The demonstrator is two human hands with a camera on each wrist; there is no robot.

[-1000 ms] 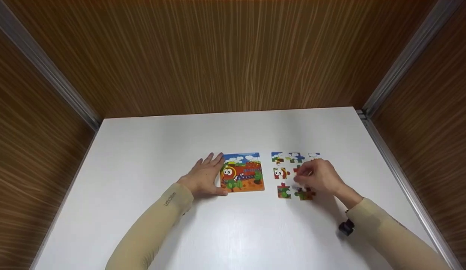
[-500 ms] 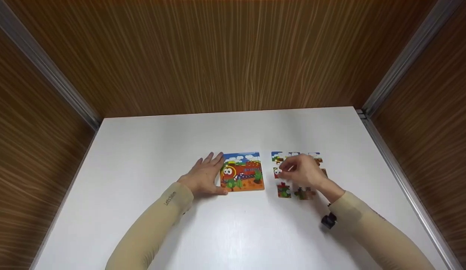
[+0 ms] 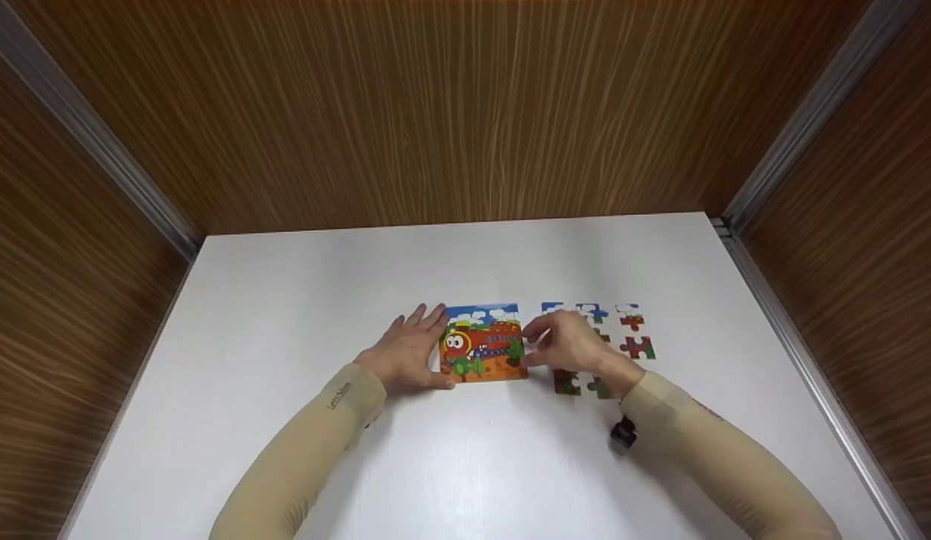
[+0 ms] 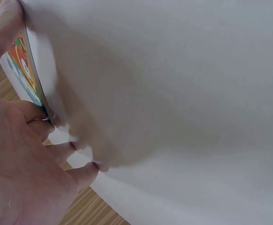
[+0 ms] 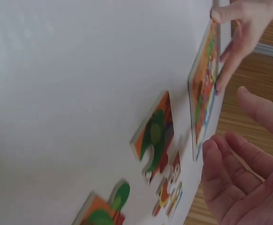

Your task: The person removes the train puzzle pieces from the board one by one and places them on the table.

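Observation:
A square picture board (image 3: 484, 345) with a cartoon train lies flat on the white table. My left hand (image 3: 409, 356) rests along its left edge, fingers spread and thumb at the near corner. In the left wrist view, the left fingertips (image 4: 87, 171) touch the tabletop beside the board. My right hand (image 3: 574, 345) is at the board's right edge, thumb and fingers apart. The right wrist view shows nothing between the fingers of that hand (image 5: 249, 173); whether they touch the board is unclear.
Several loose jigsaw pieces lie in rows right of the board, including a red one (image 3: 638, 347) and a cloud one (image 3: 628, 315). The right hand hides some. A green and orange piece (image 5: 155, 133) shows in the right wrist view. Wood-grain walls (image 3: 465, 112) enclose the table.
My right hand has moved left from over the jigsaw pieces to the board's right edge, uncovering the pieces at the far right. The left hand and the board have stayed in place.

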